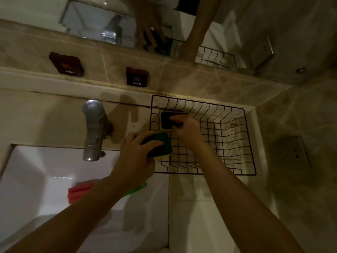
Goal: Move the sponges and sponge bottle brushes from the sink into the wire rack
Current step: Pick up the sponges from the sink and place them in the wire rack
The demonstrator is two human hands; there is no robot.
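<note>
A black wire rack [235, 141] stands on the counter right of the sink [36, 179]. My right hand [186, 130] reaches into the rack's far left corner and grips a dark sponge [166, 121] there. My left hand [135, 157] holds a green and yellow sponge [161, 145] over the rack's left edge. In the sink lie a pink ribbed sponge brush [80, 191] and a green handle [137, 189], both partly hidden by my left forearm.
A chrome faucet [94, 128] juts over the sink's back edge. Dark HOT [66, 64] and COLD [136, 76] plates sit on the tiled wall. Above them a mirror [102, 22] reflects the hands and rack. The side wall closes in on the right.
</note>
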